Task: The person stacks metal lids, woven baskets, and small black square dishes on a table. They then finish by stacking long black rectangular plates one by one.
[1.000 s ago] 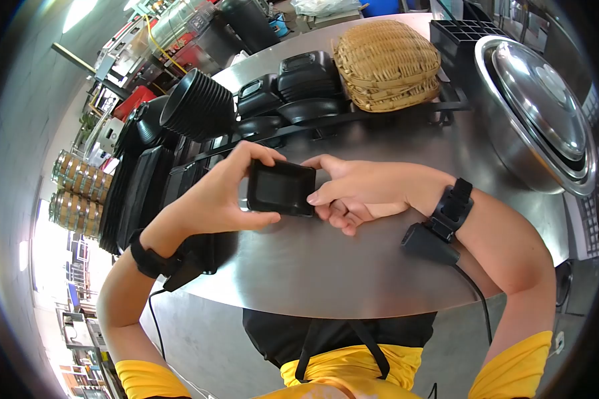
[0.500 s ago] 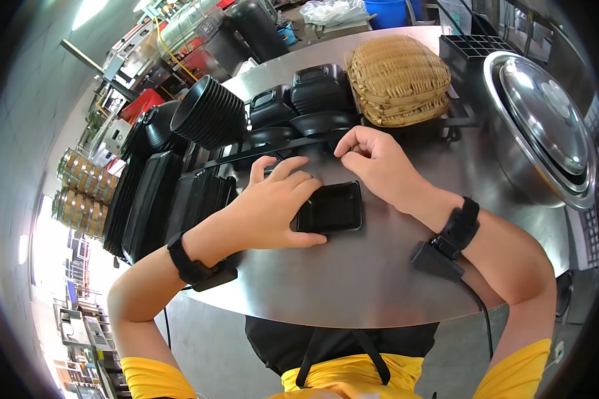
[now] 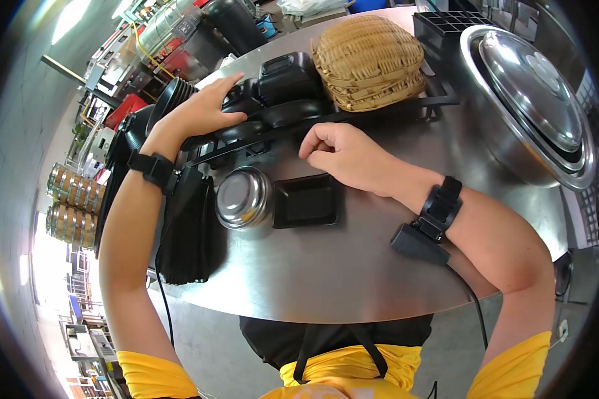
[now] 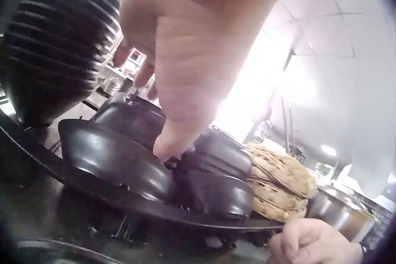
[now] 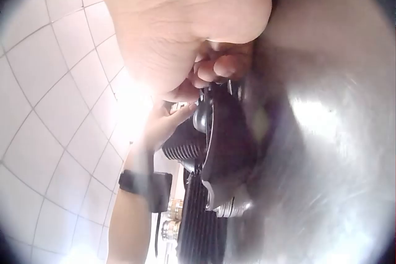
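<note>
My left hand (image 3: 203, 110) reaches over the back rack, fingers stretched out above a small black dish (image 3: 243, 96). In the left wrist view its thumb comes down close to the rim of a black bowl (image 4: 117, 159). Over the table, my right hand (image 3: 346, 157) hovers with loosely curled fingers and nothing visible in them. Just below it lies a shallow black rectangular dish (image 3: 305, 201), its far right corner near the hand. A stack of round metal dishes (image 3: 239, 197) stands directly left of that dish.
Along the back rack (image 3: 286, 137) are more black dishes (image 3: 289, 76) and a woven bamboo basket (image 3: 369, 63). A large steel basin with a lid (image 3: 532, 100) stands at the right. Black trays (image 3: 190, 239) are stacked at the left, near ribbed black bowls (image 4: 59, 41).
My left hand has left the black rectangular dish and moved up and left to the rack, uncovering the metal dishes. The dish now lies on the table; earlier my left hand held it tilted.
</note>
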Available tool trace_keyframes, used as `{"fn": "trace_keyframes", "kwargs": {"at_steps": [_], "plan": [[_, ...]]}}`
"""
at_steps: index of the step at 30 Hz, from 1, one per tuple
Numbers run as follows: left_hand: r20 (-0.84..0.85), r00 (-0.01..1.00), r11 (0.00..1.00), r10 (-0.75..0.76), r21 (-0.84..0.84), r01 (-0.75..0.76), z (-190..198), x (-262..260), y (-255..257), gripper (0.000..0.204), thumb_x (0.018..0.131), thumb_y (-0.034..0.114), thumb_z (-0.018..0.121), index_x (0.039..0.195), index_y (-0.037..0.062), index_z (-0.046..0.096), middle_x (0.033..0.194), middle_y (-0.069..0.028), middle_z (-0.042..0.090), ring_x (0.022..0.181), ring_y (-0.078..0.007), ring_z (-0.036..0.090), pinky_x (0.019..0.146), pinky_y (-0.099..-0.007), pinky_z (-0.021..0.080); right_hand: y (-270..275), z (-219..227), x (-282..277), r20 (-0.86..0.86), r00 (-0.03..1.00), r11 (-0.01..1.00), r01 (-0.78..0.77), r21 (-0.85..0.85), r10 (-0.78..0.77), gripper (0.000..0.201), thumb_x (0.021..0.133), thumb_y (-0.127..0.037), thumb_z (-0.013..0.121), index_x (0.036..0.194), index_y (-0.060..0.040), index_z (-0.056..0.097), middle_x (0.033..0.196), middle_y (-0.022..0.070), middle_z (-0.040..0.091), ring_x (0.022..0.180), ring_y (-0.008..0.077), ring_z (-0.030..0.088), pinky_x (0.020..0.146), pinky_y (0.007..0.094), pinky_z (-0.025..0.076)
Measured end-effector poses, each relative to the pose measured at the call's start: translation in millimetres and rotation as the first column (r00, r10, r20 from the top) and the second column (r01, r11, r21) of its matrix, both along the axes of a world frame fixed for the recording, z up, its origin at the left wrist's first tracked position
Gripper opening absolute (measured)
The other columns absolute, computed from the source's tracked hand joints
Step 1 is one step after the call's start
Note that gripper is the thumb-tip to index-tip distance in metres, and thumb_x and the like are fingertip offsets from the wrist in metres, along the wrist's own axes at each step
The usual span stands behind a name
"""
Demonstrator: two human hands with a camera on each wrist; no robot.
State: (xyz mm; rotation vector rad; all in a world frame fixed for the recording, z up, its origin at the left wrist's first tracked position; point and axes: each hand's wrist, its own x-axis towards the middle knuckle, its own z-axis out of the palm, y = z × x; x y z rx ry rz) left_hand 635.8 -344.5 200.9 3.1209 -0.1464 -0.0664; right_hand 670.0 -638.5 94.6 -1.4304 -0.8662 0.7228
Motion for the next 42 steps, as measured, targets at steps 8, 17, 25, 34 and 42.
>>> {"fn": "trace_keyframes", "kwargs": {"at_steps": [8, 17, 25, 34, 42], "plan": [[-0.045, 0.998, 0.999, -0.035, 0.030, 0.036, 4, 15, -2, 0.092, 0.073, 0.022, 0.080, 0.154, 0.0133, 0.037, 0.131, -0.0200, 0.053, 0.125, -0.0353, 0.052, 0.109, -0.0384, 0.040, -1, 1, 0, 0.025, 1.000, 1.000, -0.007, 0.006, 0.007, 0.015, 0.092, -0.008, 0.058, 0.101, 0.0009, 0.066, 0.083, 0.0008, 0.059, 0.077, 0.0079, 0.053, 0.069, 0.0250, 0.045], [0.317, 0.948, 0.993, -0.036, -0.095, 0.069, 34, -25, -25, 0.074, 0.073, 0.014, 0.083, 0.135, 0.0055, 0.044, 0.130, -0.0136, 0.057, 0.120, -0.0261, 0.056, 0.102, -0.0366, 0.045, -3, -1, 1, 0.068, 0.998, 1.000, -0.009, 0.023, 0.008, 0.016, 0.092, -0.009, 0.059, 0.102, 0.0015, 0.066, 0.084, 0.0003, 0.059, 0.072, 0.0074, 0.052, 0.063, 0.0242, 0.043], [0.068, 0.972, 0.619, -0.225, -0.760, 0.197, -16, -95, -85, 0.089, 0.072, 0.026, 0.092, 0.138, 0.0054, 0.035, 0.142, -0.0171, 0.052, 0.134, -0.0249, 0.049, 0.114, -0.0386, 0.037, -3, 2, 1, -0.322, 0.945, 0.995, 0.076, 0.061, -0.053, 0.039, 0.106, -0.043, 0.045, 0.114, -0.0078, 0.058, 0.080, -0.0028, 0.050, 0.061, 0.0042, 0.044, 0.050, 0.0227, 0.038], [-0.027, 0.965, 0.905, -0.262, -0.353, 0.236, -37, -114, -102, 0.068, 0.078, 0.029, 0.084, 0.134, 0.0052, 0.053, 0.137, -0.0137, 0.054, 0.131, -0.0313, 0.047, 0.112, -0.0418, 0.033, 3, -8, 3, -0.158, 0.986, 0.995, 0.063, 0.076, -0.051, 0.043, 0.103, -0.044, 0.051, 0.097, -0.0043, 0.065, 0.079, 0.0000, 0.053, 0.068, 0.0080, 0.046, 0.059, 0.0248, 0.039], [-0.071, 0.950, 0.917, -0.305, -0.289, 0.273, -40, -115, -115, 0.077, 0.079, 0.032, 0.084, 0.141, 0.0041, 0.047, 0.141, -0.0168, 0.052, 0.131, -0.0345, 0.049, 0.112, -0.0422, 0.036, 3, -10, 3, -0.075, 0.997, 0.997, 0.025, 0.077, -0.019, 0.036, 0.103, -0.034, 0.055, 0.097, -0.0005, 0.068, 0.080, 0.0007, 0.057, 0.074, 0.0085, 0.050, 0.067, 0.0263, 0.042]]}}
